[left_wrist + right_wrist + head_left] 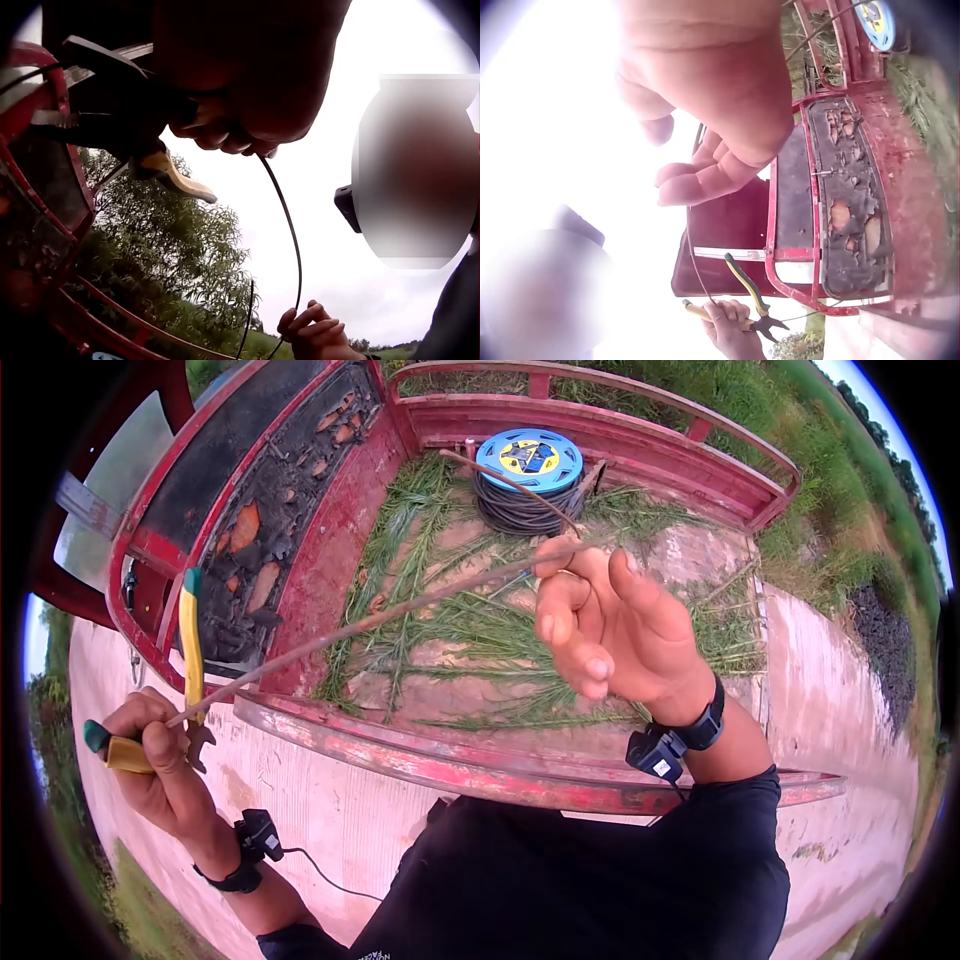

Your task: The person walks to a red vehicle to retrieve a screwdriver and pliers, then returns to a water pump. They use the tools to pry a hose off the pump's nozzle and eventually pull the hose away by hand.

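Observation:
In the head view my left hand [165, 760] grips pliers [190, 635] with yellow-and-green handles, which stand spread apart. The same fingers hold a thin brown wire [370, 620] that slants up to the right. At its upper stretch my right hand [620, 625] touches it near the index finger, thumb apart and fingers loosely bent. Beyond this hand the wire doubles back toward the upper left. From the right wrist, the plier handle [746, 281] and left hand [731, 330] show below the right fingers [705, 184]. The left wrist view shows the wire [289, 217] bowed between both hands.
A red cargo bed [330, 590] with cut green stalks [470, 650] on its floor lies ahead. A cable reel [530, 500] with a blue top stands at its far side. Red rails [600, 415] edge the bed. A torn black panel [270, 550] is at the left.

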Demonstrator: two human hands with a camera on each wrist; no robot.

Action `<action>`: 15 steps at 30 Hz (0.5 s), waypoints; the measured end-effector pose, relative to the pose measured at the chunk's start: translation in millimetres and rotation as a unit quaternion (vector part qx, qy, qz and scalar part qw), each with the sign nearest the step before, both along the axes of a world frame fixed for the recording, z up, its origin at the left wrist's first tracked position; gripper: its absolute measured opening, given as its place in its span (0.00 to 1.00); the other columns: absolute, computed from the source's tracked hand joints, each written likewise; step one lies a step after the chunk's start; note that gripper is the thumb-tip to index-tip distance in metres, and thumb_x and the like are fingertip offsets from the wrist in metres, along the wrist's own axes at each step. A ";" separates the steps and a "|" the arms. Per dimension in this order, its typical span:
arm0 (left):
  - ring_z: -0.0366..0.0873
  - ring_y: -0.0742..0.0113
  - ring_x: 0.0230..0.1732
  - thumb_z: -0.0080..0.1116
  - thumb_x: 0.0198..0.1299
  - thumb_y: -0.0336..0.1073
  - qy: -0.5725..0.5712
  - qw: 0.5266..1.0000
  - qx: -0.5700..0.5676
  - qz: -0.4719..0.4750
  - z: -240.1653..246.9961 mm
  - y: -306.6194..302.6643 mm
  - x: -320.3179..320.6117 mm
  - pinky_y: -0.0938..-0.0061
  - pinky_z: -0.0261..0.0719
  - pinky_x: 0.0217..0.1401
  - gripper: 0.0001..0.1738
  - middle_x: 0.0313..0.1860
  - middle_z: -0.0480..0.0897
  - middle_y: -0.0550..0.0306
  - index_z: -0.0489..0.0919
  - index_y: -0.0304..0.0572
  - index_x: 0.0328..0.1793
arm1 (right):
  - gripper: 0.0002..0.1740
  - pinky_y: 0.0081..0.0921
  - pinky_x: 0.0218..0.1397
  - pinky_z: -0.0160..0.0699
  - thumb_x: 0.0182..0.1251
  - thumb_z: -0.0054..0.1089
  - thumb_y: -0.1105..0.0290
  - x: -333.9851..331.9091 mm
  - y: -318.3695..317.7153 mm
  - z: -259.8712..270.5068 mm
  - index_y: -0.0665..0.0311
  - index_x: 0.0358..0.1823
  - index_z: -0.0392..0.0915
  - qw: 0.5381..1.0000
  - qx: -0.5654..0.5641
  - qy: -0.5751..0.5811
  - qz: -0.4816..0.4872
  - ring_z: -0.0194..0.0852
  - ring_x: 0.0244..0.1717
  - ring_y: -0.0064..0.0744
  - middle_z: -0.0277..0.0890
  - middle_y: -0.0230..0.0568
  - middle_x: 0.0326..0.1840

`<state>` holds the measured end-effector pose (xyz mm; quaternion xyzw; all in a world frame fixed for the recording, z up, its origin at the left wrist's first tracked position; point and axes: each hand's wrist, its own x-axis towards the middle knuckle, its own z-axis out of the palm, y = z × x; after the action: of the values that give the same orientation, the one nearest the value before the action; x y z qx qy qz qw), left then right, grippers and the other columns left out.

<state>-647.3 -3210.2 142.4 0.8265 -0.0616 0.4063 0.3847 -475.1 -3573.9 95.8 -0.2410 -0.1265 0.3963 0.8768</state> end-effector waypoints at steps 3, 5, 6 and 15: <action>0.61 0.81 0.28 0.48 0.80 0.42 -0.046 0.991 0.001 0.124 39.4 20.4 -23.8 0.89 0.64 0.20 0.15 0.29 0.66 0.63 0.71 0.35 0.50 | 0.18 0.22 0.33 0.85 0.76 0.58 0.60 18.2 -11.8 16.8 0.68 0.55 0.79 0.953 -0.035 -0.288 0.082 0.84 0.33 0.26 0.86 0.46 0.46; 0.60 0.82 0.27 0.48 0.80 0.41 -0.037 0.984 0.019 0.171 52.9 28.6 -28.4 0.89 0.64 0.18 0.14 0.29 0.65 0.64 0.72 0.35 0.50 | 0.19 0.22 0.36 0.87 0.76 0.59 0.62 54.9 -30.1 -4.1 0.73 0.55 0.79 0.866 -0.207 -0.413 0.194 0.89 0.37 0.29 0.87 0.45 0.41; 0.60 0.82 0.27 0.48 0.80 0.41 -0.032 0.985 0.020 0.171 50.5 32.4 -27.8 0.89 0.64 0.18 0.14 0.29 0.65 0.64 0.72 0.35 0.50 | 0.18 0.21 0.35 0.86 0.75 0.61 0.62 68.4 -36.5 -23.3 0.73 0.50 0.82 0.862 -0.284 -0.387 0.163 0.88 0.34 0.27 0.87 0.44 0.37; 0.65 0.84 0.33 0.54 0.79 0.41 0.057 0.979 0.013 0.195 29.4 35.9 -9.0 0.88 0.61 0.35 0.12 0.35 0.74 0.67 0.76 0.39 0.53 | 0.17 0.34 0.40 0.89 0.68 0.64 0.63 133.2 -110.1 -361.0 0.71 0.48 0.80 0.592 -0.748 -0.269 0.132 0.90 0.36 0.40 0.87 0.49 0.38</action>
<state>-656.3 -3174.3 171.8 0.8496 0.1172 0.4247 0.2899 -341.9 -3684.0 -265.2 -0.8887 -0.0463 0.3799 0.2525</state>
